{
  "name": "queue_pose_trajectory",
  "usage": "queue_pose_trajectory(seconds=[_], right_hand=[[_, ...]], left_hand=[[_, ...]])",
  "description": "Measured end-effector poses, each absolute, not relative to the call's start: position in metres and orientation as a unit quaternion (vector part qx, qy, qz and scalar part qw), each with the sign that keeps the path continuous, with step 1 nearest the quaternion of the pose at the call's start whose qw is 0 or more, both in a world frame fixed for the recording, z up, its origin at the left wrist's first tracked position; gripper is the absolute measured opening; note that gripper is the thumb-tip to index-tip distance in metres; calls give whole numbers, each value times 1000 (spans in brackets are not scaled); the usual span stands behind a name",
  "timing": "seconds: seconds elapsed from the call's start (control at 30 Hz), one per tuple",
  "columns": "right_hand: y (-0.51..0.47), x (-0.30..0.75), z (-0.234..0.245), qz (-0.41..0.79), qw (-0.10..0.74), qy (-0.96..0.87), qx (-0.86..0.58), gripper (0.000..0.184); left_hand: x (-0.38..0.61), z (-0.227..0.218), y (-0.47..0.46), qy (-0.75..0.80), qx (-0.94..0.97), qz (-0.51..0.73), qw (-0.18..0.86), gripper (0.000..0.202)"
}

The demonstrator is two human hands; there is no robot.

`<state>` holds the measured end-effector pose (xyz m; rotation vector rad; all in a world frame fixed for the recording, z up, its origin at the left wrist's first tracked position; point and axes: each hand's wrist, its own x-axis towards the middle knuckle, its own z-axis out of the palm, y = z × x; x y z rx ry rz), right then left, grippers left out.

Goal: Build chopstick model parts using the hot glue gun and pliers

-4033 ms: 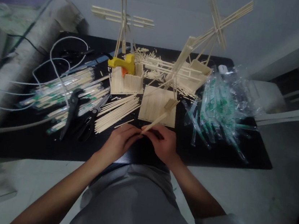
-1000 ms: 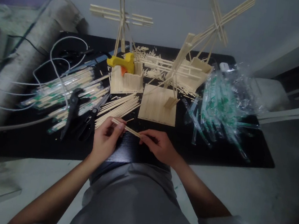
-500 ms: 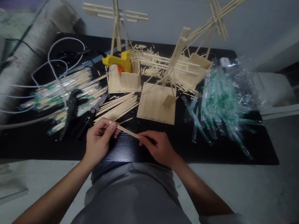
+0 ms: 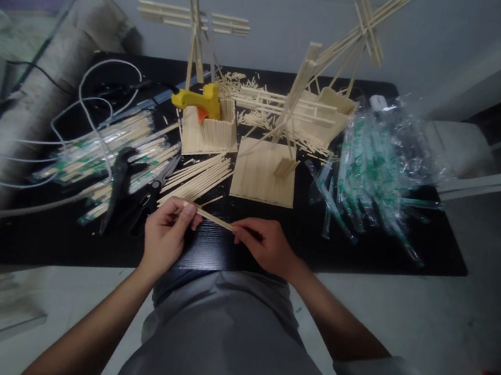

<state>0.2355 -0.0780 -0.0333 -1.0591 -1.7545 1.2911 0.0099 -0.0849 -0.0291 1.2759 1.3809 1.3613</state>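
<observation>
Slim, straight, pale wooden sticks (image 4: 215,219) are pinched by the left hand (image 4: 166,231) and right hand (image 4: 266,246) above a black, grained worktop (image 4: 206,250).

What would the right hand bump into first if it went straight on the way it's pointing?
Probably the left hand. The right hand points across at it, with the thin sticks they both hold stretching between them. Depth is hard to judge from one view.

A white cable (image 4: 81,86) loops well left of heaped plastic wrappers (image 4: 366,159).
</observation>
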Motion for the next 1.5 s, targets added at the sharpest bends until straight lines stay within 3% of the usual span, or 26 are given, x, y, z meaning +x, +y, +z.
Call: queue_pose_trajectory(seconds=[0.33,0.77,1.5], right_hand=[[-78,236,-31,492,342,-684,-415,23],[-79,238,-30,491,327,-688,-422,22],[-79,235,-40,526,372,-613,-458,26]], left_hand=[[12,-27,-83,548,508,514,422,41],[13,-26,-84,561,527,458,445,26],[14,-25,-84,547,563,426,450,48]])
